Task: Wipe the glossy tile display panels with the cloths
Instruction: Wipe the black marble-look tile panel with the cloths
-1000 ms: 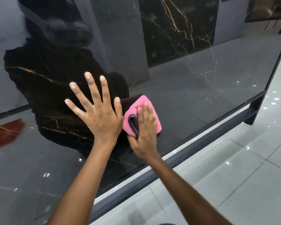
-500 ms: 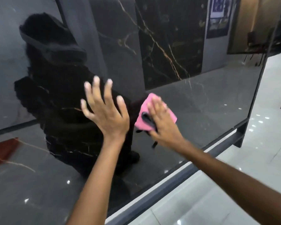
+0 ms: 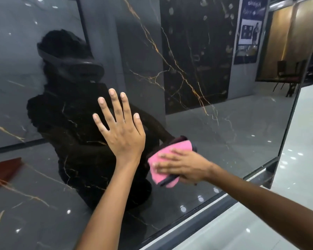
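A dark frame (image 3: 197,216) runs along the lower edge of the glossy black panel (image 3: 215,141), and its right end stands on a short post (image 3: 269,175) on the pale tiled floor (image 3: 260,231). The panel's gold and white veins cross a surface that mirrors the room: a person's dark reflection (image 3: 70,105) sits behind the hands, with a reflected poster (image 3: 248,31), a lit wooden recess and chairs (image 3: 285,76) at the upper right, and a red-brown shape (image 3: 4,169) at the far left. Bright ceiling spots dot both panel and floor. Both forearms reach in from the bottom edge and cover part of the panel and frame.

The left hand (image 3: 122,134) lies flat against the panel, fingers (image 3: 114,103) straight and spread wide, holding nothing; whether the whole palm bears on the surface is hard to judge from behind.

The right hand (image 3: 181,167) lies just to its right and lower, not touching it. Its fingers are straight, close together and point left, pressing the pink cloth (image 3: 170,150) flat onto the panel. The cloth is bunched under the palm, pink showing above the knuckles and past the fingertips, with a dark edge or second layer (image 3: 194,147) peeking out at the top right and below the hand. The thumb is hidden.
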Demonstrator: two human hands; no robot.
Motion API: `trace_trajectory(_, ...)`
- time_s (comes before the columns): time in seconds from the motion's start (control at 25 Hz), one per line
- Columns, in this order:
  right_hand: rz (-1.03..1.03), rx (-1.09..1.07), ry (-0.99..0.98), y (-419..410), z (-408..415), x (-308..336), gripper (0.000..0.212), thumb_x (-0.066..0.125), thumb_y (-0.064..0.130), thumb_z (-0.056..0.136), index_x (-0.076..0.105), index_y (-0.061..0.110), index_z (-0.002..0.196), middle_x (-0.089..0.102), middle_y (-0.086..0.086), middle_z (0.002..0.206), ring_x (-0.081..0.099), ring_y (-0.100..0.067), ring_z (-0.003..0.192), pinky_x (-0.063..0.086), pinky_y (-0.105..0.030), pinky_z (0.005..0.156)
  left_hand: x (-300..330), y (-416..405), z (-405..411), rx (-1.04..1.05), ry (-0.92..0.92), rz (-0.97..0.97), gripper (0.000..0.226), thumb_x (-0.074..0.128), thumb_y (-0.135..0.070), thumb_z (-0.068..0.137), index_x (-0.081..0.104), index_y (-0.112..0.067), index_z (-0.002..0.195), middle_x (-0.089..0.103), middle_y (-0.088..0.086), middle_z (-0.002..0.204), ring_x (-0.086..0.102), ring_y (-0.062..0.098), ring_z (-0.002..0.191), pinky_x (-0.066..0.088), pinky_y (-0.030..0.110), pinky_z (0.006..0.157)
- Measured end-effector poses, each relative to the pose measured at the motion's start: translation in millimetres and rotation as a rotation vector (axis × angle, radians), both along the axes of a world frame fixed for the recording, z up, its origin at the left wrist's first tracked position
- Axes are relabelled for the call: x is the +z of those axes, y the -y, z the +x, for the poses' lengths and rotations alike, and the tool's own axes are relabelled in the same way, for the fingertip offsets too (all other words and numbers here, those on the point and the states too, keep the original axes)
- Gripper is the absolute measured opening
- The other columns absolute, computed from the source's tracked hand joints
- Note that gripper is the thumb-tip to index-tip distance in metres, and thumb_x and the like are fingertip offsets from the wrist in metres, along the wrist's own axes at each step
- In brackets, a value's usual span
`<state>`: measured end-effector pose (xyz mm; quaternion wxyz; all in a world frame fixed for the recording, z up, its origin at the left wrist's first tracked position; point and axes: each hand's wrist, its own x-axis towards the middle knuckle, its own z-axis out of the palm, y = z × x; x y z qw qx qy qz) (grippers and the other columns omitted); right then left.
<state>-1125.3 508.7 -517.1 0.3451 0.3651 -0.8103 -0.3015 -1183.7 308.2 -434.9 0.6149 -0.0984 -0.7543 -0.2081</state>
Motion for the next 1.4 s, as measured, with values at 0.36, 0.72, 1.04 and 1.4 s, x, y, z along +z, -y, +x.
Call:
trace_trajectory(0.36, -0.575, 0.07, -0.212, -1, -7, 88, 0.07, 0.051, 0.022, 0.084, 0.029, 0.007, 0.149, 0.025, -0.015, 0.158, 0.021, -0.035, 0.146, 0.007, -0.036, 0.121, 41, -9, 21, -0.257, -0.003, 0.166, 0.062, 0.049, -0.02, 0.095, 0.027, -0.012, 0.152, 0.015, 0.014, 0.162, 0.007, 0.032, 0.149, -0.001, 0.053, 0.118)
trace_trajectory(0.72, -1.487, 0.045, -0.484, -114, -10, 253, 0.067, 0.049, 0.005, 0.076, 0.039, 0.01, 0.142, 0.04, -0.014, 0.145, 0.029, -0.03, 0.14, 0.019, -0.038, 0.119, 159, -54, -4, 0.057, -0.056, -0.161, 0.059, 0.024, -0.038, 0.104, 0.005, -0.023, 0.158, -0.001, 0.005, 0.165, -0.003, 0.029, 0.151, -0.008, 0.053, 0.117)
trace_trajectory(1.04, -0.371, 0.297, -0.149, -101, -16, 212, 0.059, 0.052, 0.014, 0.084, 0.041, 0.006, 0.142, 0.043, -0.013, 0.148, 0.03, -0.014, 0.143, 0.024, -0.035, 0.118, 159, -52, -5, 0.089, -0.089, -0.143, 0.059, 0.03, -0.035, 0.103, 0.013, -0.022, 0.158, 0.007, 0.006, 0.165, 0.002, 0.028, 0.151, -0.003, 0.054, 0.118)
trace_trajectory(1.4, -0.623, 0.204, -0.139, -66, -13, 253, 0.068, 0.043, 0.016, 0.08, 0.037, 0.005, 0.147, 0.036, -0.016, 0.153, 0.023, -0.028, 0.144, 0.01, -0.041, 0.121, 200, -48, 4, 0.043, -0.154, -0.106, 0.045, 0.036, -0.032, 0.097, 0.049, -0.018, 0.137, 0.042, 0.009, 0.148, 0.027, 0.026, 0.135, 0.019, 0.05, 0.108)
